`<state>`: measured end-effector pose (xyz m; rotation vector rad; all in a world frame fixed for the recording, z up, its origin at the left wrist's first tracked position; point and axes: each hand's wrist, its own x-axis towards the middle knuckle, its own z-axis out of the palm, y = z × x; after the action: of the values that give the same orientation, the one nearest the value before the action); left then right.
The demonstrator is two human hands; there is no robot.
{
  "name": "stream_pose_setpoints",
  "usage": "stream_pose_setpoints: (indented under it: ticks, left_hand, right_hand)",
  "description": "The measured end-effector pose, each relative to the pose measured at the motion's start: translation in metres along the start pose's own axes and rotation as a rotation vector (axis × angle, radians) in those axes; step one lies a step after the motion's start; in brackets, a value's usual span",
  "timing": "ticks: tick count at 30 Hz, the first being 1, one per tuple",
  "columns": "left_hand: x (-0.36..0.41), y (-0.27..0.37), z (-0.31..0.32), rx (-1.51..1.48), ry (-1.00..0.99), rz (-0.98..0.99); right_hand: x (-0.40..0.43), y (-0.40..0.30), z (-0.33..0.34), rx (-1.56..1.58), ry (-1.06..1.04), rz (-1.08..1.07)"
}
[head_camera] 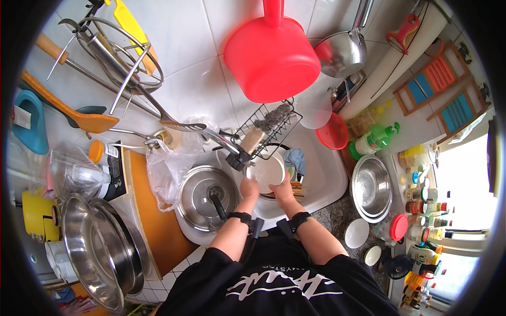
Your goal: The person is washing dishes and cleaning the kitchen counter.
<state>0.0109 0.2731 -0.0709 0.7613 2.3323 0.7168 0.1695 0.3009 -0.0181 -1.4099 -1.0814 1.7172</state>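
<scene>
A white bowl [265,174] is held between both hands over the right-hand basin of the sink [325,182]. My left hand [250,189] grips its near left rim, and my right hand [282,190] grips the right side. Just beyond my left hand is the dark outlet of the faucet [237,158]; whether water runs cannot be made out. Behind and below the bowl, a dark-rimmed vessel [272,146] shows in part. A blue cloth [295,160] lies to its right, and several chopsticks [296,189] stick out beside my right hand.
A wire rack [294,115] with a steel scrubber [273,117] and a sponge [252,139] hangs behind the faucet. Above it hangs a large red plastic dipper [272,59]. The left basin [197,193] has a drain strainer. Steel bowls [371,187] stand on the right counter.
</scene>
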Motion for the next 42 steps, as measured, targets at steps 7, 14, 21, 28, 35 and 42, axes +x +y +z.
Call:
stream_pose_setpoints:
  ticks: [7, 14, 21, 28, 35, 42]
  left_hand:
    - [-0.016, 0.037, -0.031, 0.034, -0.125, -0.047]
    - [0.036, 0.042, -0.064, 0.375, -0.259, 0.299]
    - [0.021, 0.009, -0.042, 0.286, -0.18, 0.245]
    - [-0.03, 0.042, -0.024, -0.043, -0.142, -0.125]
    - [0.017, 0.069, -0.068, 0.458, -0.257, 0.094]
    - [0.025, 0.066, -0.064, 0.544, -0.292, 0.414]
  right_hand:
    - [0.002, -0.009, -0.018, 0.145, -0.028, 0.232]
    - [0.003, -0.079, -0.021, 0.072, -0.233, 0.534]
    - [0.002, -0.068, -0.026, -0.023, -0.3, 0.5]
    - [0.004, 0.009, -0.016, 0.307, -0.009, 0.107]
    - [0.006, -0.046, -0.03, 0.228, -0.239, 0.514]
    - [0.016, -0.058, -0.045, 0.201, -0.401, 0.56]
